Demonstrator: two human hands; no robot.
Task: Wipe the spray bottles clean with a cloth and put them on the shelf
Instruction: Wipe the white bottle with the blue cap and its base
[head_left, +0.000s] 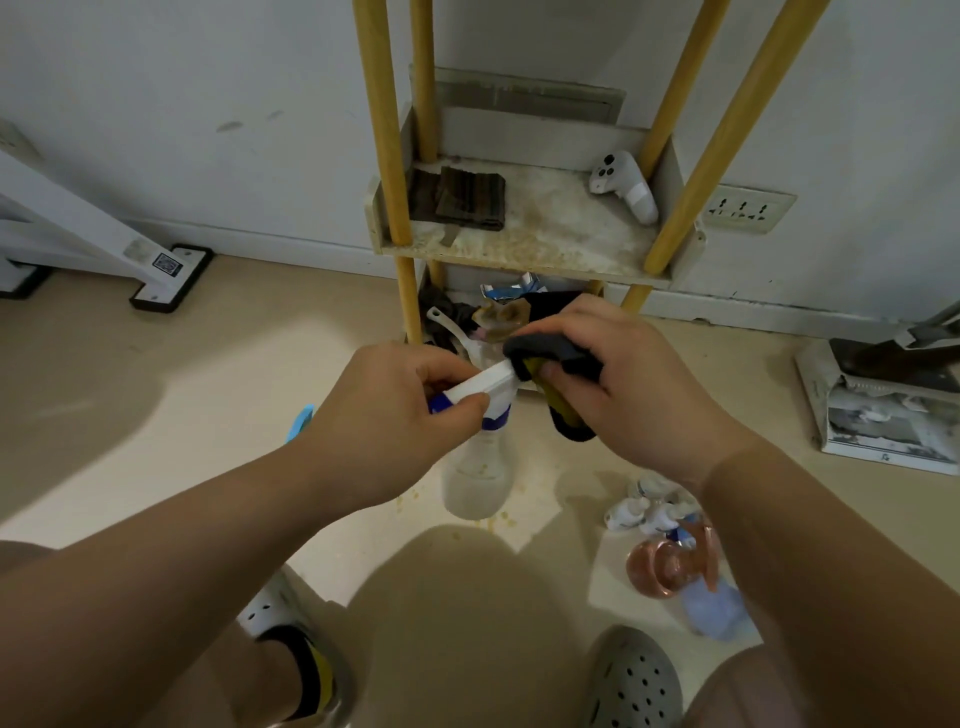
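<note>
The yellow-posted shelf (524, 247) stands against the wall. In front of it a clear spray bottle (475, 483) hangs above the floor (156, 395), its white head gripped by the left hand (400, 415). The right hand (644, 384) has its fingers (548, 370) curled round a dark cloth (558, 351) at the nozzle. Lower right, what seem to be smaller bottles (670, 561) lie on the floor.
</note>
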